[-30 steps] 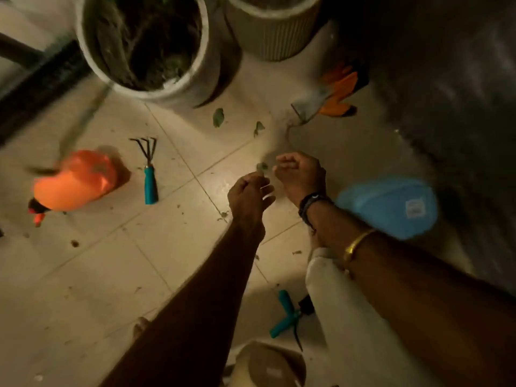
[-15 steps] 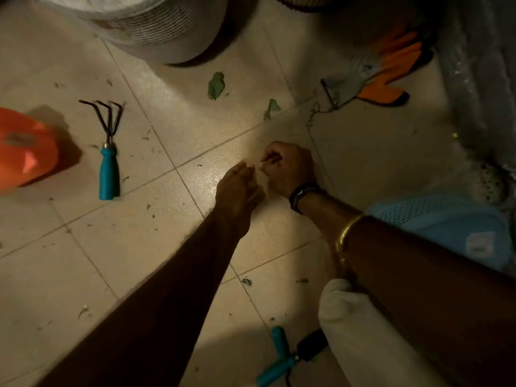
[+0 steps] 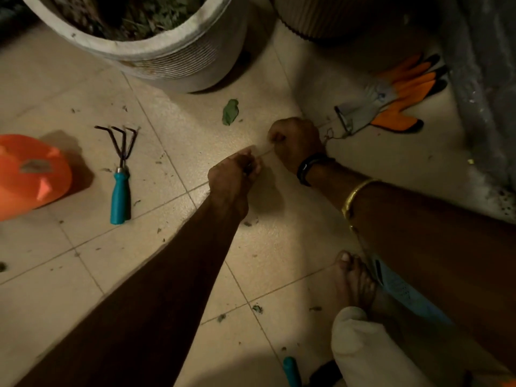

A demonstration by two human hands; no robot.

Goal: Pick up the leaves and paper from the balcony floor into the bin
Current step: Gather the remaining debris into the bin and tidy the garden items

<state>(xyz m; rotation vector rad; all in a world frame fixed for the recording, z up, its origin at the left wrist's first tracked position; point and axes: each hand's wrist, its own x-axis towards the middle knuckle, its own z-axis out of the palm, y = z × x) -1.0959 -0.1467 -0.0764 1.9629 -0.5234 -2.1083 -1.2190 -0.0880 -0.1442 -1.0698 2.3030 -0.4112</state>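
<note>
My left hand (image 3: 237, 174) hovers low over the tiled floor, its fingers curled round small dark leaf bits. Just beyond it to the right, my right hand (image 3: 296, 141) is closed in a fist with its knuckles up. It pinches a thin pale strand (image 3: 265, 153) that runs back to the left hand. One green leaf (image 3: 230, 111) lies flat on the tile, just left of the right hand. Small dry scraps (image 3: 257, 308) are scattered over the floor. What lies under the right fist is hidden.
A big white plant pot (image 3: 178, 62) and a ribbed pot (image 3: 329, 20) stand at the back. A teal-handled hand rake (image 3: 120, 174) and an orange plastic container (image 3: 30, 174) lie left. Orange-grey gloves (image 3: 391, 104) lie right; my bare foot (image 3: 354, 277) and a blue object (image 3: 402, 291) are near.
My right hand has moved away from the left and forward, over the spot where a second small leaf lay. That leaf is no longer visible. The view has shifted.
</note>
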